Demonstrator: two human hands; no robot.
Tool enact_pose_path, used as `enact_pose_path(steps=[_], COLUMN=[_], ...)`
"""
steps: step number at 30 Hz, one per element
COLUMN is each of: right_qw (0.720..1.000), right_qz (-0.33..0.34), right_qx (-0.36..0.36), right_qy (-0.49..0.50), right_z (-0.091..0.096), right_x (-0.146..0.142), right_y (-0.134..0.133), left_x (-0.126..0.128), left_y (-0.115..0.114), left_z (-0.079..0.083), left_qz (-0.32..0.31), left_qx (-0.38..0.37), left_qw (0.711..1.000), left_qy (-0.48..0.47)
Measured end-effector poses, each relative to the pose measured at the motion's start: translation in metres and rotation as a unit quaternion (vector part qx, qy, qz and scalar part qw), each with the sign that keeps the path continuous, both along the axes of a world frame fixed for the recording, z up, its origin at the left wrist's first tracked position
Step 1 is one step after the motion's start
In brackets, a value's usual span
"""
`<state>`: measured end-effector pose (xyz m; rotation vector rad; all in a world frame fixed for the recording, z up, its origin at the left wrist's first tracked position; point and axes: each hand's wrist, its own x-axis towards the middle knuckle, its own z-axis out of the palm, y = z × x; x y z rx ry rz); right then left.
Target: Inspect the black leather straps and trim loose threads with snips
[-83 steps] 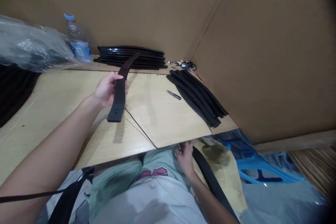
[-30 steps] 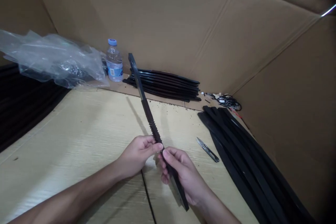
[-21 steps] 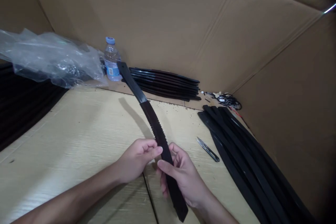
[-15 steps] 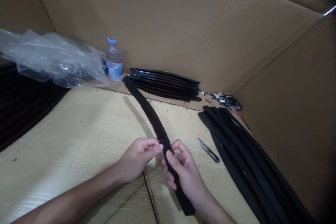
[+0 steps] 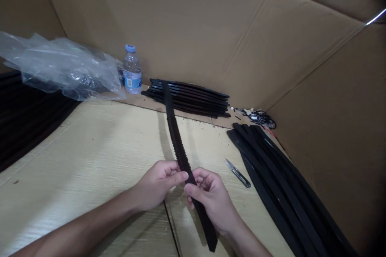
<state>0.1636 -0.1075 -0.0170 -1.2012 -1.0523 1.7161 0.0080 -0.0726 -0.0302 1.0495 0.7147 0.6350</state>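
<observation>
A long black strip (image 5: pixel 176 138) with a ridged edge runs from near my body up toward the back of the table. My left hand (image 5: pixel 158 184) pinches it from the left at its middle. My right hand (image 5: pixel 211 198) grips it from the right, fingers curled around it just below the left hand's pinch. The strip's lower end (image 5: pixel 211 241) hangs past my right wrist. Its far end points at a stack of black strips (image 5: pixel 193 96) by the back wall.
Small snips (image 5: pixel 237 172) lie on the pale wooden table (image 5: pixel 90 156) right of my hands. A pile of long black strips (image 5: pixel 286 192) lies along the right. A water bottle (image 5: pixel 132 70), clear plastic bag (image 5: pixel 60 66) and cardboard walls (image 5: pixel 196 20) close the back.
Earlier my left hand alone held the strip while my right was below the table edge. Since then both hands hold it, and its far end has swung and twisted over the table.
</observation>
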Motion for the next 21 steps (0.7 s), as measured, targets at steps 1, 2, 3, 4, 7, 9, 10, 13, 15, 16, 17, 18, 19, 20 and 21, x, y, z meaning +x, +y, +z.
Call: enact_pose_path(steps=[1, 2, 3, 4, 7, 9, 10, 13, 15, 16, 17, 18, 19, 20, 21], right_qw=[1.0, 0.999, 0.999, 0.999, 0.999, 0.999, 0.998, 0.999, 0.999, 0.999, 0.999, 0.999, 0.998, 0.998, 0.998], right_qz=[0.002, 0.004, 0.007, 0.008, 0.003, -0.006, -0.009, -0.018, -0.02, -0.021, -0.022, -0.024, -0.026, -0.026, -0.026], right_qx=[-0.008, -0.013, -0.013, -0.007, 0.032, 0.051, 0.052, 0.044, 0.04, 0.041, 0.042, 0.045, 0.049, 0.053, 0.056], right_qy=[0.018, 0.034, 0.043, 0.046, 0.024, 0.016, 0.015, 0.009, 0.004, 0.001, -0.002, -0.006, -0.011, -0.017, -0.023], right_z=[-0.0003, -0.0006, -0.0007, -0.0004, 0.0022, 0.0042, 0.0048, 0.0043, 0.0026, 0.0018, 0.0011, 0.0006, 0.0004, 0.0004, 0.0006], right_x=[-0.0009, -0.0016, -0.0021, -0.0023, -0.0011, -0.0001, 0.0002, 0.0, -0.0005, -0.0006, -0.0006, -0.0005, -0.0003, -0.0001, 0.0002], right_y=[-0.0002, -0.0004, -0.0007, -0.001, -0.0013, -0.0008, -0.0004, 0.0006, 0.0006, 0.0003, 0.0, -0.0005, -0.001, -0.0015, -0.0021], left_x=[0.0003, 0.0008, 0.0014, 0.0021, 0.004, 0.0048, 0.0051, 0.0057, 0.0059, 0.006, 0.006, 0.0061, 0.0061, 0.006, 0.0059], left_y=[-0.0004, -0.0009, -0.0013, -0.0015, -0.001, -0.0002, 0.0001, 0.0001, -0.0005, -0.0008, -0.0012, -0.0015, -0.0018, -0.002, -0.0022], left_z=[0.0003, 0.0005, 0.0006, 0.0007, 0.0012, 0.0018, 0.0021, 0.0029, 0.0036, 0.0041, 0.0046, 0.0054, 0.0062, 0.0072, 0.0084], left_qz=[-0.014, -0.027, -0.037, -0.043, -0.02, 0.0, 0.006, 0.002, -0.009, -0.014, -0.018, -0.022, -0.026, -0.029, -0.031], left_qx=[-0.009, -0.019, -0.03, -0.038, -0.041, -0.028, -0.022, -0.018, -0.025, -0.029, -0.034, -0.037, -0.04, -0.042, -0.043], left_qw=[1.0, 0.999, 0.999, 0.998, 0.999, 0.999, 1.0, 1.0, 0.999, 0.999, 0.998, 0.998, 0.997, 0.997, 0.997], left_qy=[-0.01, -0.018, -0.022, -0.023, -0.019, -0.019, -0.019, -0.022, -0.033, -0.039, -0.045, -0.05, -0.054, -0.056, -0.055])
